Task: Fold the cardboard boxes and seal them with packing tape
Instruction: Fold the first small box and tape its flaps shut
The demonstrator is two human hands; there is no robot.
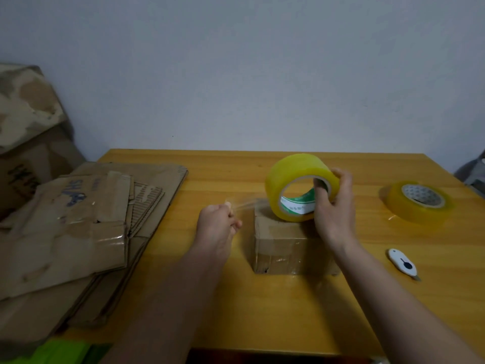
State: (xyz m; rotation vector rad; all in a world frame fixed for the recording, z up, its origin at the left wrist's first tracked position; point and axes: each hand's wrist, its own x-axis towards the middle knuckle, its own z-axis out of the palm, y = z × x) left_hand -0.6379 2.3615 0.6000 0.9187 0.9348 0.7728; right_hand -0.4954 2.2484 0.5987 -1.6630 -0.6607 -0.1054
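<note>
A small folded cardboard box (283,245) sits in the middle of the wooden table (236,298), with old tape across its top. My right hand (334,206) holds a thick yellow tape roll (296,179) upright on the box's far edge, fingers hooked through the core. A clear strip of tape (249,203) stretches left from the roll. My left hand (219,219) pinches the free end of that strip, left of the box.
A pile of flattened cardboard boxes (78,232) covers the table's left side. A second, flatter tape roll (420,203) lies at the right. A white box cutter (402,265) rests near the right front. Crumpled cardboard (29,114) leans against the wall at left.
</note>
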